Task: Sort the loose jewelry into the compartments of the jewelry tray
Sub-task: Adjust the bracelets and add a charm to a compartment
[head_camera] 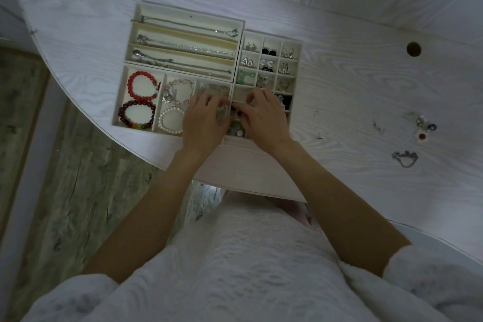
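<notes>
Head view. Tray (236, 24) on table (366, 86), compartments filled. Left hand (202, 120) and right hand (264, 115) meet over its near edge, fingers curled, pinching a small item too tiny to identify. Loose pieces (424, 129) and chain (404, 158) lie well right.

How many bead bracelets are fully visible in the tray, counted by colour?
Bright red bracelet: 1
Dark red bracelet: 1
White pearl bracelet: 1
Clear or silver bracelet: 1
Total: 4; the hands hide more.

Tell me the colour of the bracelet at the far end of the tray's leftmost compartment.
Bright red beads, clearest in the head view; a darker red one lies nearer.
</notes>
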Demonstrator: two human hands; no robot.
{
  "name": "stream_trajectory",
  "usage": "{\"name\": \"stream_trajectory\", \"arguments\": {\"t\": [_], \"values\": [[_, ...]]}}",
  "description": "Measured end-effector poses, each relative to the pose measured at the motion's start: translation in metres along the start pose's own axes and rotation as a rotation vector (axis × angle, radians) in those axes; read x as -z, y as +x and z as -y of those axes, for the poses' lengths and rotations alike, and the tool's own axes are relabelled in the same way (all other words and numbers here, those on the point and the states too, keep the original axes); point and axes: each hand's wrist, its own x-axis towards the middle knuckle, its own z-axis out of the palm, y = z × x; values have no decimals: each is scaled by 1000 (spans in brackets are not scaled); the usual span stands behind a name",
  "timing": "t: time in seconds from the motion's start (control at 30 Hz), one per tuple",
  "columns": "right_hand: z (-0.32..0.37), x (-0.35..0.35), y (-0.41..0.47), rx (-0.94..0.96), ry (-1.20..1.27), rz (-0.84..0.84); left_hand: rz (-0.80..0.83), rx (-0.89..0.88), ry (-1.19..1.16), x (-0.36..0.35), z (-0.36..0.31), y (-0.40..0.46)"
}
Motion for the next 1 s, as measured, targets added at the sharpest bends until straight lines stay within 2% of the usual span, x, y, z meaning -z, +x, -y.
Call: {"name": "stream_trajectory", "arguments": {"t": [0.13,0.2,0.33,0.4,0.53,0.6,0.7,0.83,1.0], "values": [[-6,12,-12,-41,113,-56,-18,-34,-16,4,-3,-3],[-18,27,-32,-57,141,-89,-43,-112,-8,4,-13,-6],[-63,54,-95,-152,107,-143,29,-290,-27,-12,-59,-15],[-89,62,-129,-271,89,-169,107,-348,-104,-26,-88,-18],[-152,82,-194,-661,92,-222,419,-375,-252,-61,-168,-22],[-184,95,-215,-794,102,-264,517,-435,-212,-86,-210,-19],[-233,111,-219,-882,151,-306,564,-496,-120,-122,-261,-3],[-284,113,-195,-891,151,-178,553,-435,-29,-160,-314,26],[-306,107,-164,-846,147,-21,498,-384,166,-190,-345,40]]}}
